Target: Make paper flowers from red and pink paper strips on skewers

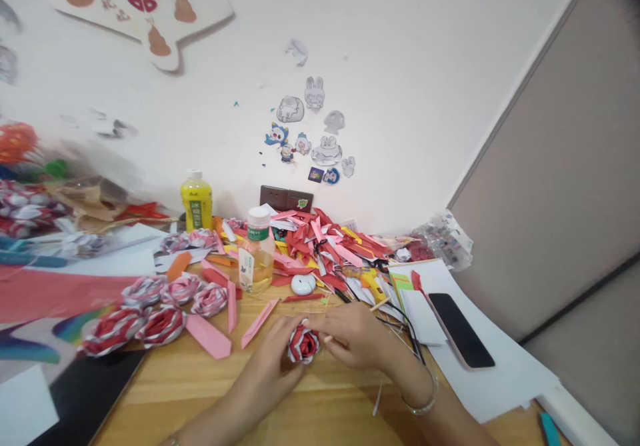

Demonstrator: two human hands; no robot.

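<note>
A red and white folded paper rose (303, 343) is held over the wooden table, near the middle of the head view. My left hand (274, 359) wraps round the rose's left side, thumb below and fingers above. At its upper right edge, the fingertips of my right hand (350, 334) touch the rose, the fingers bent together. A thin pale stick (381, 304) shows just beyond my right hand. Pink folded strips (209, 337) lie left of my left hand, beside several finished paper roses (163, 325) in red, pink and white.
Behind the hands stand a tea bottle (257, 253) and a yellow drink bottle (197, 201). A white earphone case (303, 285), heaped red paper strips (320, 239) and a yellow glue gun (373, 284) lie nearby. On the right, a phone (461, 330) rests on white paper (480, 386).
</note>
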